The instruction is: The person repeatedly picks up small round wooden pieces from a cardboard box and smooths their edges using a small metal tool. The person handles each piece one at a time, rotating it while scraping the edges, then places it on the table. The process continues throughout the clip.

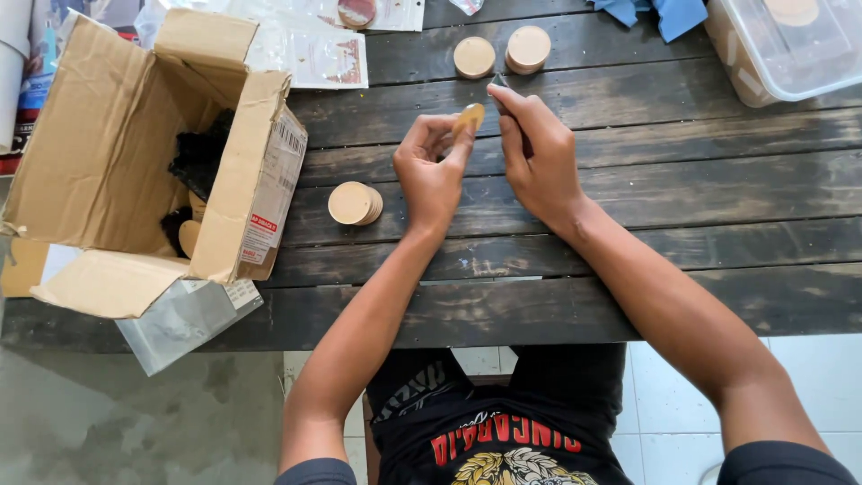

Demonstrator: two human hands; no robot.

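My left hand pinches a small round wooden disc by its edge, held up above the dark plank table. My right hand is closed around a small thin tool whose tip pokes out just right of the disc. To the left of my left hand a short stack of the same discs lies on the table. Beyond my hands lie one flat disc and a second stack.
An open cardboard box with dark stuffing fills the left side, with plastic bags under and behind it. A clear plastic tub stands at the far right, with blue cloth beside it. The table's near edge is at my lap.
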